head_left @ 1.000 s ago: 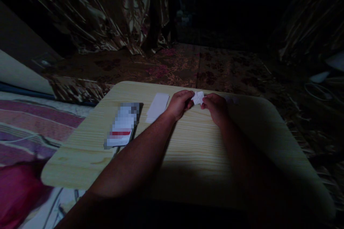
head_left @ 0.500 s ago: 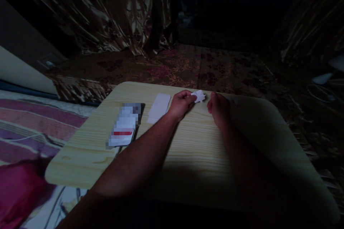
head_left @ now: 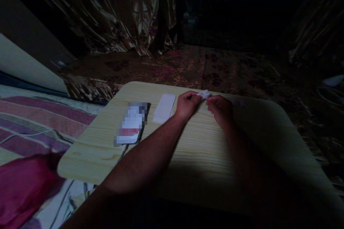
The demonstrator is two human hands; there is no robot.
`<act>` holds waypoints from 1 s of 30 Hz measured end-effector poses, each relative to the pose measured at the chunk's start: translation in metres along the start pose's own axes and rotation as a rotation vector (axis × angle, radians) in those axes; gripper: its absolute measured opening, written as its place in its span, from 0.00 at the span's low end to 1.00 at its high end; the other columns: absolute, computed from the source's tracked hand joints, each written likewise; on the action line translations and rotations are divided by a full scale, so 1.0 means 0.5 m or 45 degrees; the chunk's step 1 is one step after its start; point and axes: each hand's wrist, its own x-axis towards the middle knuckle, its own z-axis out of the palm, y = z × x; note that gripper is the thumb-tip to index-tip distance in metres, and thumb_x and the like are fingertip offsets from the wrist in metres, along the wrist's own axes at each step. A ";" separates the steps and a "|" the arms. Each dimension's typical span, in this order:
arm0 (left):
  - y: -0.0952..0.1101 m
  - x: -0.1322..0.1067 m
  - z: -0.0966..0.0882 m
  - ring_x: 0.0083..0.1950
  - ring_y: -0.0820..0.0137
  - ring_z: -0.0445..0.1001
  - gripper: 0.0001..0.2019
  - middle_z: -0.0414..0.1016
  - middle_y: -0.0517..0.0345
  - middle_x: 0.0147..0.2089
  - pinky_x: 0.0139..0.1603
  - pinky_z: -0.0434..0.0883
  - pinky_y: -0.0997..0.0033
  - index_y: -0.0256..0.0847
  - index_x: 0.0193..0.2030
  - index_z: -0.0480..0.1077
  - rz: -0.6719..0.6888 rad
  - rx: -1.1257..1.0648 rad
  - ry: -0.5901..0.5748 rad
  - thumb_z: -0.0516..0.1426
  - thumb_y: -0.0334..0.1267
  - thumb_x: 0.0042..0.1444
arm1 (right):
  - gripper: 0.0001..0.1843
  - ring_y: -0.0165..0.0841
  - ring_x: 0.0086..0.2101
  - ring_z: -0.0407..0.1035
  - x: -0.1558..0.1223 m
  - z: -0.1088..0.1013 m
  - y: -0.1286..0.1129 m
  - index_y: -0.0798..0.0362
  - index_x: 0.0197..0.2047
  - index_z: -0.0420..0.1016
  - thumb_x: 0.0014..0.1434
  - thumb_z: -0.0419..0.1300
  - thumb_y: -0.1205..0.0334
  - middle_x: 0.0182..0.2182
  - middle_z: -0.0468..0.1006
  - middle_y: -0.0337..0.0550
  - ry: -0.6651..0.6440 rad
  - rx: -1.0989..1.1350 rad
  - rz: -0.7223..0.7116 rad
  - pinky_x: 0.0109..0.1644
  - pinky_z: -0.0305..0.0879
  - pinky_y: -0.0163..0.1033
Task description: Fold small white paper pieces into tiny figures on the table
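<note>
A small folded white paper piece point(head_left: 204, 94) sits low over the far side of a light wooden table point(head_left: 193, 150). My left hand point(head_left: 187, 104) pinches its left end with fingers closed. My right hand point(head_left: 220, 109) has its fingertips closed on the paper's right end. Both forearms rest across the tabletop. The scene is dim, so the paper's folds are hard to make out.
A stack of white paper slips point(head_left: 164, 108) lies left of my left hand. A blurred phone-sized object point(head_left: 131, 123) lies further left. A striped bed cover point(head_left: 34, 121) and a red cushion point(head_left: 24, 186) are at the left. Patterned carpet point(head_left: 188, 68) and curtains point(head_left: 120, 10) lie beyond.
Half a second ago my right hand was off the paper; its fingertips are now back on it. The paper sits flatter and lower. The view has shifted a little.
</note>
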 end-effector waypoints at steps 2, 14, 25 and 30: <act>-0.001 0.000 0.000 0.26 0.77 0.63 0.11 0.71 0.62 0.26 0.29 0.60 0.76 0.37 0.32 0.77 0.031 0.019 -0.001 0.66 0.42 0.45 | 0.13 0.30 0.24 0.68 0.001 0.001 -0.002 0.53 0.38 0.77 0.54 0.62 0.54 0.23 0.76 0.37 0.015 0.006 -0.026 0.27 0.62 0.35; -0.010 -0.006 0.001 0.28 0.76 0.66 0.13 0.75 0.58 0.28 0.30 0.63 0.75 0.36 0.33 0.79 0.123 0.077 -0.190 0.68 0.44 0.46 | 0.20 0.30 0.23 0.68 0.008 0.003 -0.002 0.54 0.42 0.75 0.54 0.64 0.47 0.28 0.80 0.42 0.024 0.058 -0.003 0.25 0.63 0.35; -0.008 -0.014 0.000 0.29 0.74 0.65 0.11 0.74 0.57 0.31 0.32 0.63 0.74 0.38 0.38 0.80 0.320 0.375 -0.253 0.65 0.37 0.48 | 0.19 0.31 0.21 0.69 0.011 0.001 -0.001 0.53 0.40 0.74 0.51 0.66 0.49 0.22 0.76 0.36 0.111 -0.082 0.017 0.24 0.62 0.35; -0.003 -0.016 0.004 0.31 0.75 0.66 0.12 0.75 0.55 0.37 0.35 0.65 0.74 0.38 0.40 0.78 0.288 0.326 -0.157 0.64 0.33 0.47 | 0.12 0.30 0.19 0.67 0.013 0.002 0.000 0.52 0.38 0.74 0.51 0.62 0.56 0.23 0.78 0.37 0.124 -0.108 0.055 0.23 0.61 0.35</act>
